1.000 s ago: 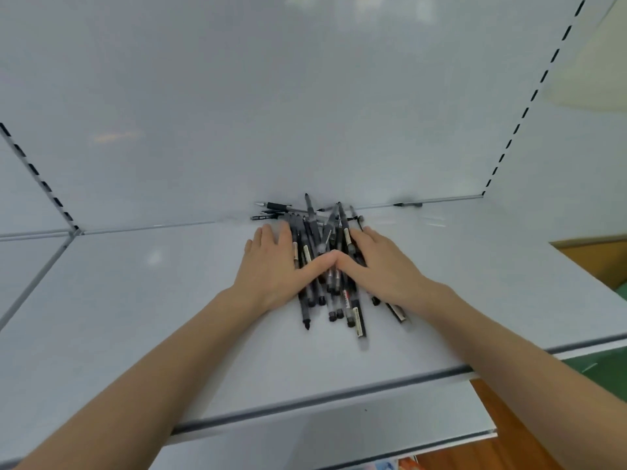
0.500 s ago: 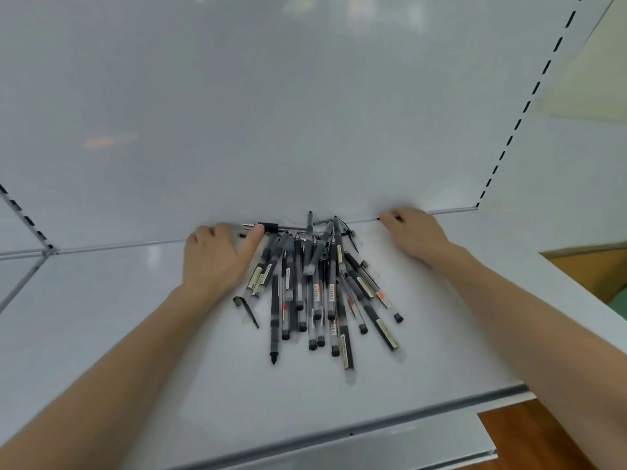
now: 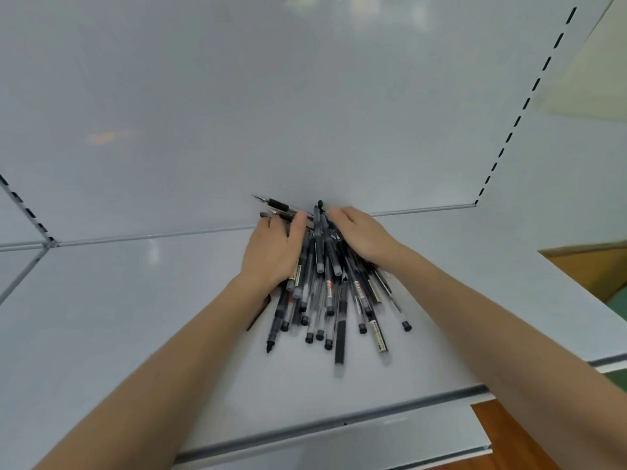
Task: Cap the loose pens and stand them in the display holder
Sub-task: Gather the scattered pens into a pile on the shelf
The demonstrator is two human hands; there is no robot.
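Both hands, left hand (image 3: 274, 252) and right hand (image 3: 363, 234), cup around the pile of pens (image 3: 325, 293) at the shelf (image 3: 135, 317) back, and should squeeze evenly so none roll away.

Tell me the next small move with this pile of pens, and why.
Probably pick a single pen out of the pile. Both hands, left hand and right hand, press the far ends together on the shelf, and no holder is in view.

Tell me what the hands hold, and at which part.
Left hand and right hand press around the pile of pens at its far end; lifting cannot be told.
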